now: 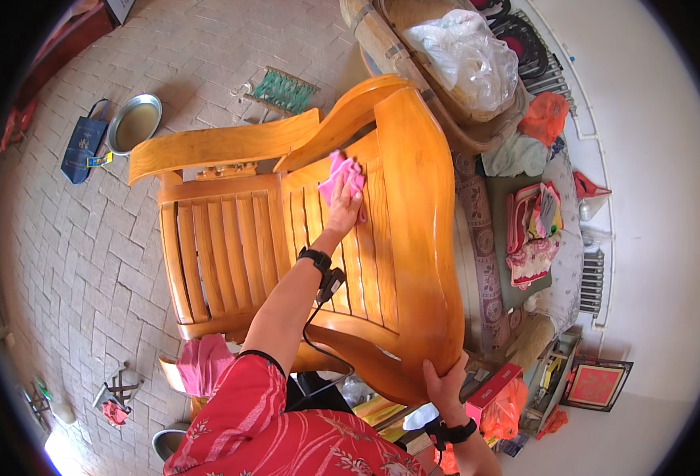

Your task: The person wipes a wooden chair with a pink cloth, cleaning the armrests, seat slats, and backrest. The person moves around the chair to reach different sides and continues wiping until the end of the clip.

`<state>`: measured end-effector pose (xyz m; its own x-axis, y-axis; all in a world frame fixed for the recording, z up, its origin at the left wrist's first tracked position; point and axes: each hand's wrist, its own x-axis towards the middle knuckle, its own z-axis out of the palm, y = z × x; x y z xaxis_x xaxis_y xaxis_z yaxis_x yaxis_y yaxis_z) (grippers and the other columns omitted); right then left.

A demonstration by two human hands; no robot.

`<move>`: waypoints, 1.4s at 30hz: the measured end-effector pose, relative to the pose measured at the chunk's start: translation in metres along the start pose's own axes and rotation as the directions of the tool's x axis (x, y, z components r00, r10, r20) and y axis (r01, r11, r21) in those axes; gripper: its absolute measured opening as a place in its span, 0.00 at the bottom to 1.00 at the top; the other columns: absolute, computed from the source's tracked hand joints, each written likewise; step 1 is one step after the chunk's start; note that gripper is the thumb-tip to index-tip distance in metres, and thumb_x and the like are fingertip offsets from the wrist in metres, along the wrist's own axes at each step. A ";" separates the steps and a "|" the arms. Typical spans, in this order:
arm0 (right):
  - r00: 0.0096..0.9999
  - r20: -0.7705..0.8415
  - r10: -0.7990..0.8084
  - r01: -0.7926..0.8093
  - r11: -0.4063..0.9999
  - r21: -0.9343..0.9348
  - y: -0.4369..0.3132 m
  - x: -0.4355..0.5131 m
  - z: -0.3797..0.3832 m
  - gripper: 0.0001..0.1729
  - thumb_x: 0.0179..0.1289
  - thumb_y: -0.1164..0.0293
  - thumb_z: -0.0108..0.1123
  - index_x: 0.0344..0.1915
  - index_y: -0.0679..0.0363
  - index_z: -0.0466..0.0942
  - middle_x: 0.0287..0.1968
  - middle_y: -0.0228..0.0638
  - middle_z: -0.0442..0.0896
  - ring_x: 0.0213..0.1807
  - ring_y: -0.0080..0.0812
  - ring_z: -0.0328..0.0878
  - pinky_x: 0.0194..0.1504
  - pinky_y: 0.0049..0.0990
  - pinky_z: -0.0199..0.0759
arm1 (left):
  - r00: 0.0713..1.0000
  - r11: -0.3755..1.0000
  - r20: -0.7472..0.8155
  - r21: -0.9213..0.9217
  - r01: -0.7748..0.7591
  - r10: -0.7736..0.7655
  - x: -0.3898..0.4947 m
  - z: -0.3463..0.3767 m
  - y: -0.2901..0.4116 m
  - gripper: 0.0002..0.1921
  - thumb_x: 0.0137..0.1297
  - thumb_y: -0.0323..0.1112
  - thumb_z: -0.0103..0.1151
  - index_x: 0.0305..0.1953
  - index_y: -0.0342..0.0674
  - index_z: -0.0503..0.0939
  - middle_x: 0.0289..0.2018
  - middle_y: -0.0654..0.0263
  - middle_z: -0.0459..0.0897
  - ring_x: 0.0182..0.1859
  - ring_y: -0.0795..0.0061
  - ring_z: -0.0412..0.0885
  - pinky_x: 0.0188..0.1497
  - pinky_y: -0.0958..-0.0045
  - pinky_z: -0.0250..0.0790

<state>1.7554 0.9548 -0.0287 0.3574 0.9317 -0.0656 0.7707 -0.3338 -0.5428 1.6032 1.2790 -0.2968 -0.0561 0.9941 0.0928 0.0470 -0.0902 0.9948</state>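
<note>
A varnished wooden slatted armchair [427, 178] stands before me, its seat slats [225, 256] to the left and its tall backrest to the right. With my left hand [344, 205] I press a bunched pink cloth [339, 172] against the upper part of the backrest slats. Part of the cloth is hidden under my fingers. My right hand [447, 384] grips the near end of the backrest's broad top rail, thumb on the side facing me. Over the near armrest hangs a second, darker pink cloth [203, 363], partly behind my sleeve.
On the brick floor stand a metal basin of cloudy water [135, 125], a blue bag [83, 146] and a green-webbed folding stool [284, 91]. Behind the backrest are a wicker container [385, 35] with plastic bags and a bed with folded textiles [534, 238]. A cable hangs from my left wrist.
</note>
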 end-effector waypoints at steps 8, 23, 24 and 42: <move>1.000 0.025 0.019 -0.020 0.999 0.034 0.005 -0.002 0.000 0.35 0.55 0.71 0.70 0.60 0.67 0.62 0.48 0.50 0.78 0.49 0.45 0.79 0.50 0.38 0.72 | 0.998 0.998 0.050 0.039 -0.044 0.042 -0.131 0.011 -0.009 0.32 0.66 0.30 0.54 0.70 0.35 0.59 0.71 0.38 0.49 0.71 0.37 0.53 0.72 0.55 0.52; 0.997 -0.007 -0.079 0.079 0.997 0.000 -0.006 -0.003 -0.003 0.32 0.56 0.69 0.69 0.57 0.63 0.63 0.45 0.53 0.81 0.47 0.53 0.81 0.46 0.40 0.75 | 0.950 0.987 0.285 -0.132 -0.091 0.126 -0.165 -0.003 0.053 0.35 0.62 0.22 0.54 0.70 0.29 0.55 0.73 0.38 0.43 0.75 0.39 0.43 0.76 0.59 0.40; 0.996 -0.013 -0.088 0.088 0.996 0.018 -0.006 -0.003 -0.003 0.32 0.56 0.69 0.69 0.57 0.63 0.64 0.45 0.53 0.81 0.47 0.53 0.81 0.45 0.40 0.75 | 0.947 0.990 0.290 -0.018 -0.141 0.140 -0.149 -0.003 0.046 0.34 0.62 0.22 0.54 0.69 0.29 0.56 0.73 0.38 0.44 0.74 0.39 0.47 0.75 0.60 0.45; 0.984 0.014 -0.177 0.171 0.968 0.181 0.004 -0.005 -0.014 0.20 0.69 0.63 0.56 0.51 0.65 0.65 0.38 0.55 0.81 0.40 0.57 0.81 0.39 0.40 0.73 | 0.917 0.970 0.331 -0.169 -0.175 0.223 -0.200 -0.004 0.176 0.30 0.65 0.20 0.53 0.69 0.35 0.60 0.76 0.51 0.44 0.75 0.53 0.51 0.72 0.67 0.50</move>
<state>1.7639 0.9472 -0.0190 0.2082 0.9779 0.0196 0.7121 -0.1378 -0.6884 1.6184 1.0636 -0.1399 0.2888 0.9113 0.2933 -0.1134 -0.2716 0.9557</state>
